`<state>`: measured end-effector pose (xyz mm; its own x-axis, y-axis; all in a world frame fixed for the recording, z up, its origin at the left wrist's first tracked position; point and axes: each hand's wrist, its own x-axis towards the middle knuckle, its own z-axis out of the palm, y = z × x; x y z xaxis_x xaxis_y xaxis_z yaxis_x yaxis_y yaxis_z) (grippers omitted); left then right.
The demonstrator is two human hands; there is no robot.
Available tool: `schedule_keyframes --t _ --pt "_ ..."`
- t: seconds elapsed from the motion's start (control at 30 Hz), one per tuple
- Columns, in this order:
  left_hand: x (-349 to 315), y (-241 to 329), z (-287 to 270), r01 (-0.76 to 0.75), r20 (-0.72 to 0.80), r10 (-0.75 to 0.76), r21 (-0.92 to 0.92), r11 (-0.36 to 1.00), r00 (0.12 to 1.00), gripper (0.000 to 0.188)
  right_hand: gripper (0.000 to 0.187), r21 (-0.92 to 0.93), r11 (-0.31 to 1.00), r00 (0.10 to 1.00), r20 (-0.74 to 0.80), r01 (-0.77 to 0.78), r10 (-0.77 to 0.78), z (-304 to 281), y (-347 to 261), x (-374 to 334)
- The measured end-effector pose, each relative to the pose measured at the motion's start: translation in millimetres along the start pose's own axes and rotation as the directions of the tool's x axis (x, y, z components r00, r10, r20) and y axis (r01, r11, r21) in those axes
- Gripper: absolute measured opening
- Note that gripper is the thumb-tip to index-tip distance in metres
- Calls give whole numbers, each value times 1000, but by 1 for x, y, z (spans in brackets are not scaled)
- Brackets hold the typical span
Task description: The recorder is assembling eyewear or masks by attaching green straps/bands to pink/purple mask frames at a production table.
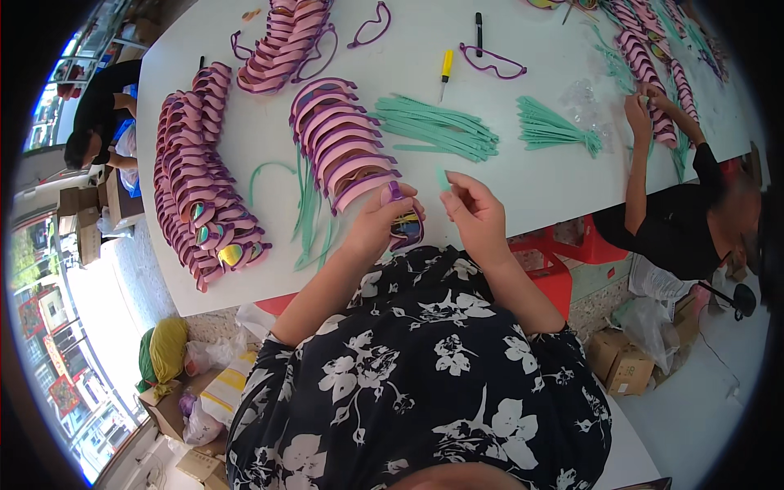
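Observation:
My left hand (pixel 380 219) is closed on a pair of purple swim goggles (pixel 407 229) with a dark, shiny lens, held near the table's front edge. Between the thumb and fingers of my right hand (pixel 475 214) is the end of a mint-green strap (pixel 443 180), a little to the right of the goggles. Just beyond my left hand a curved row of pink and purple goggles (pixel 343 147) stands nested together. Several loose green straps (pixel 307 204) hang along the left of that row. A fanned bundle of green straps (pixel 441 129) lies past my right hand.
More goggle rows stand at the left (pixel 184 155) and far left-middle (pixel 282 45) of the white table (pixel 506 184). A yellow screwdriver (pixel 446 65), a black pen (pixel 478 33), a purple frame (pixel 494 64) and another strap bundle (pixel 559 125) lie beyond. Co-workers sit at right (pixel 678 216) and left (pixel 102 114).

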<state>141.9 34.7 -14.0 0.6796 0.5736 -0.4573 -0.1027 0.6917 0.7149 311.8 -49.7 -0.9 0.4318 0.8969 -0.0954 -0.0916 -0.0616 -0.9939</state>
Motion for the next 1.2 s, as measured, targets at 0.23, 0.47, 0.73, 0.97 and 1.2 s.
schedule_keyframes --t 0.23,0.47,0.73,0.97,1.2 --pt "1 -7 1 -4 -206 10 31 1000 978 32 13 428 723 839 234 -543 492 27 -7 -15" --pt "-3 -2 6 -83 -94 96 140 987 991 30 10 444 678 800 182 -586 572 32 -10 -15" --pt "-8 4 11 -92 -63 111 249 964 992 27 9 511 569 736 214 -644 642 27 -9 -13" --pt "-11 6 5 -125 29 128 519 846 991 26 11 497 531 700 256 -687 667 28 -9 -13" --pt "-11 2 -2 -380 178 378 730 568 908 13 9 542 404 640 366 -737 676 27 -7 -17"
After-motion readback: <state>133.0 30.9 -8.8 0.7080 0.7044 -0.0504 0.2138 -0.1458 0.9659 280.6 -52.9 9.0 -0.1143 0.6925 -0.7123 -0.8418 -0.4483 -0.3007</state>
